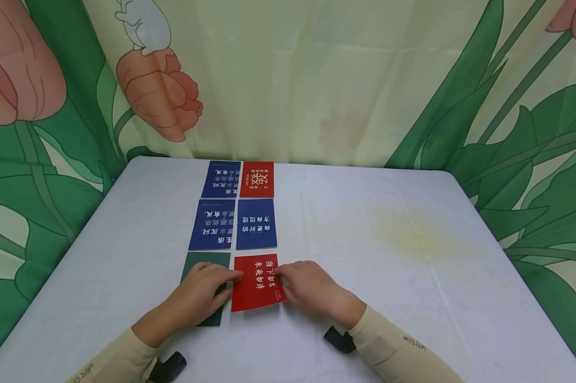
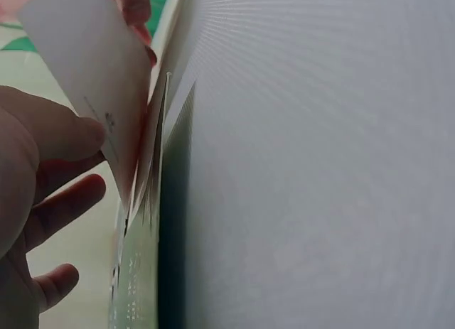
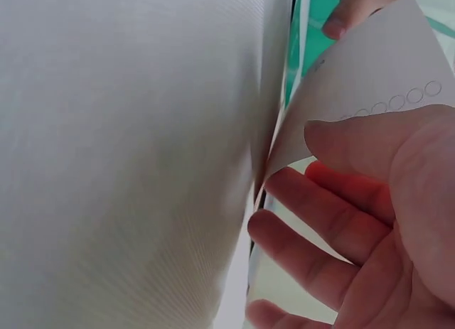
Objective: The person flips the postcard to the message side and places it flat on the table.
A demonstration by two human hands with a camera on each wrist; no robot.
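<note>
A red postcard (image 1: pixel 256 292) with white lettering spans the two hands, its near edge raised from the table. My left hand (image 1: pixel 199 295) pinches its left edge between thumb and fingers, over a green postcard (image 1: pixel 211 259) that it partly hides. On the opposite edge, my right hand (image 1: pixel 311 287) pinches the same card. The wrist views show the card's pale underside (image 2: pixel 92 52), with a row of printed circles in the right wrist view. Directly beyond it lies a blue postcard (image 1: pixel 256 239), and another blue postcard (image 1: pixel 212 224) is left of that.
At the table's far edge lie one more blue postcard (image 1: pixel 220 178) and a red one (image 1: pixel 257 186), in line with the others as two columns. The white tabletop (image 1: pixel 374 229) stretches to the right. Behind it hangs a curtain (image 1: pixel 292 80) printed with flowers.
</note>
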